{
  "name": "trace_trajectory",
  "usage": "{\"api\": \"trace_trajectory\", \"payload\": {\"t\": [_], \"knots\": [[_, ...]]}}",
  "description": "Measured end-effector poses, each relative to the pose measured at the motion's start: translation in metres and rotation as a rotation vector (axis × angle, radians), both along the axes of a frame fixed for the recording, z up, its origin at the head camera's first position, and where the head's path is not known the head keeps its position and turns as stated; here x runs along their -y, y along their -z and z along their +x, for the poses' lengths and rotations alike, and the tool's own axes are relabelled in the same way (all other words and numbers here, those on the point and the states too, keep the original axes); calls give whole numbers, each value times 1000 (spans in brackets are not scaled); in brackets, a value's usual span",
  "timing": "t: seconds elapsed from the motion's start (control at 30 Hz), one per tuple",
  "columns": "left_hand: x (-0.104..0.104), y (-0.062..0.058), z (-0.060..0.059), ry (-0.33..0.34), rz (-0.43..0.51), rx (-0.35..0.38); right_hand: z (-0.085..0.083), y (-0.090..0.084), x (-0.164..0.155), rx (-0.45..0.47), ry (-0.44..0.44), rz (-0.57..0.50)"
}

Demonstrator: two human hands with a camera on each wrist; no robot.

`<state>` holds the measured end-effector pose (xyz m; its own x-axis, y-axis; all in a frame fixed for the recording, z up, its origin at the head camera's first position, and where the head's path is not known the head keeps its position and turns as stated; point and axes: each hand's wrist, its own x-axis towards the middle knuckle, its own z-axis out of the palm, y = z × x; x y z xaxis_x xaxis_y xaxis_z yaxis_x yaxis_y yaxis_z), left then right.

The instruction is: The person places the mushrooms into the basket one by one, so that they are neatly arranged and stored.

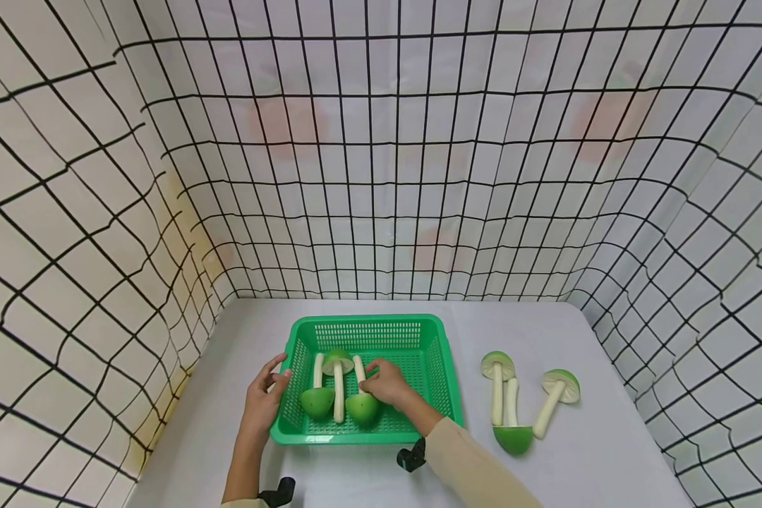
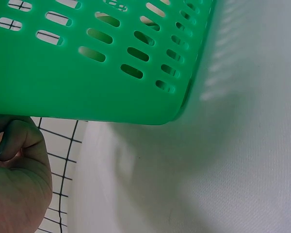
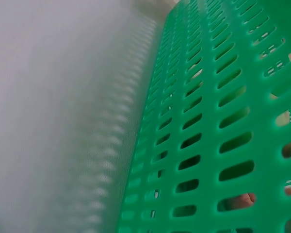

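Note:
A green plastic basket (image 1: pixel 449 381) stands on the table with three toy mushrooms in it. Two have their caps toward the near side, and the middle mushroom (image 1: pixel 339 384) has its cap toward the far side. My right hand (image 1: pixel 387 384) reaches over the near right part of the basket and pinches the stem of the rightmost mushroom (image 1: pixel 363 408) inside. At the left rim, my left hand (image 1: pixel 263 402) holds the basket, its thumb and fingers bent at the edge. The left wrist view shows that hand (image 2: pixel 22 165) right against the rim. Through the basket wall (image 3: pixel 208 121), bits of the right hand show.
Right of the basket lie three more toy mushrooms: one cap-far (image 1: pixel 498 367), one cap-near (image 1: pixel 513 439) beside it, and a slanted one (image 1: pixel 560 386). A black wire grid (image 1: pixel 396 183) encloses the white table (image 1: pixel 432 480) at the back and sides.

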<state>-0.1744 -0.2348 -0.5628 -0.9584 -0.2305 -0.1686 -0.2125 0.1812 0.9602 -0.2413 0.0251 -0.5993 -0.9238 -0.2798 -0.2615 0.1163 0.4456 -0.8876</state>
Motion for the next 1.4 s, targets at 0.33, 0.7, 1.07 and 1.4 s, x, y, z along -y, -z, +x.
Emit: {"api": "trace_trajectory", "payload": {"t": [0.33, 0.7, 1.07, 1.4], "knots": [[4, 15, -5, -10, 6, -13, 1, -3, 1, 0, -10, 52], [5, 18, -6, -5, 17, 2, 1, 4, 1, 19, -29, 49], [0, 1, 0, -8, 19, -5, 1, 0, 1, 19, -14, 57], [1, 7, -3, -17, 17, 5, 1, 2, 0, 15, -16, 66]]}}
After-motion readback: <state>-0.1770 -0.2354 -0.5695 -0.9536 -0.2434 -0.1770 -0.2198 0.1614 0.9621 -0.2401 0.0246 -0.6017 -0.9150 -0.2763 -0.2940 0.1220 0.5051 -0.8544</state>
